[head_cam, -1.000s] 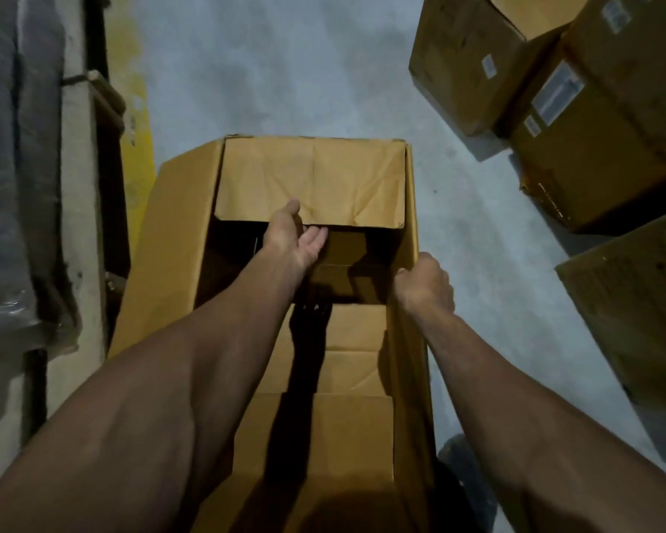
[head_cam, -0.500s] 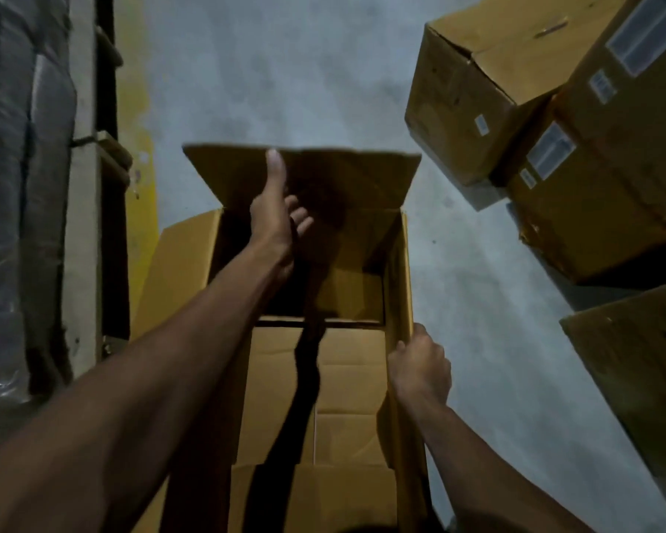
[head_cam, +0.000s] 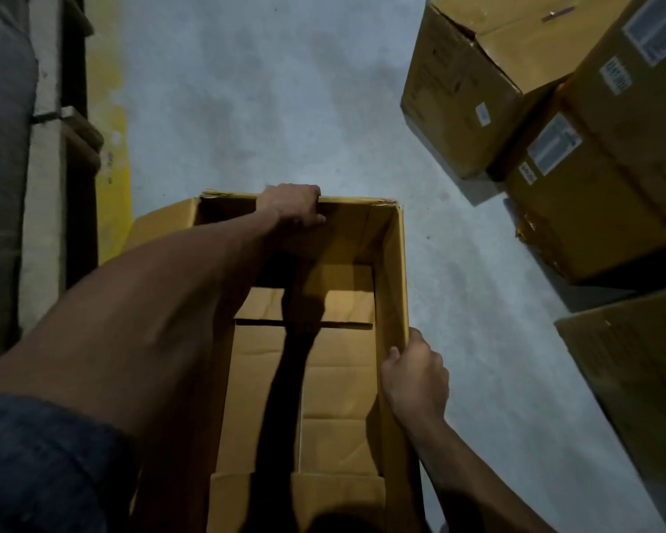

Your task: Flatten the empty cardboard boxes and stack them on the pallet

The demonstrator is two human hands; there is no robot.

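In the head view, an open cardboard box (head_cam: 304,378) stands on the concrete floor (head_cam: 266,109), not yet flattened; its bottom flaps look closed. The left hand (head_cam: 291,207) curls over the far rim, and the right hand (head_cam: 414,373) grips the right wall. Other boxes (head_cam: 554,109) sit well apart at right. No pallet is clearly visible, so collapsing and stacking both seem left to do.
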